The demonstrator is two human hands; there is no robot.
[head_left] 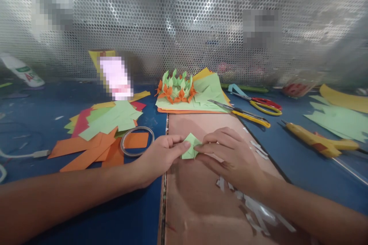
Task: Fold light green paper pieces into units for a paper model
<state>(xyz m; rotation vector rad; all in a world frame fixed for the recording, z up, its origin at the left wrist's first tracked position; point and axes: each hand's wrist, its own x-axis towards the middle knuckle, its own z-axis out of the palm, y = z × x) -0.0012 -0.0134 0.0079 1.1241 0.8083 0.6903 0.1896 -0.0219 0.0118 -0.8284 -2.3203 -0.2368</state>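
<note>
A small folded piece of light green paper (189, 149) with a pointed top is held above the brown board (198, 203). My left hand (163, 151) pinches its left side, thumb in front. My right hand (227, 153) has its fingertips closed on the paper's right edge. Farther back, a ring of folded green and orange paper pieces (178, 90) stands on a stack of coloured sheets (211, 88). A roll of tape (123, 147) lies left of my left hand, on orange paper strips (86, 147).
Right of the board lie a yellow cutter knife (250, 118), red-and-yellow scissors (266, 106) and a yellow glue gun (313, 139). Green paper pieces (115, 118) are heaped at left. A white bottle (24, 71) leans near the perforated metal wall (184, 19). Tape bits (260, 212) stick to the board.
</note>
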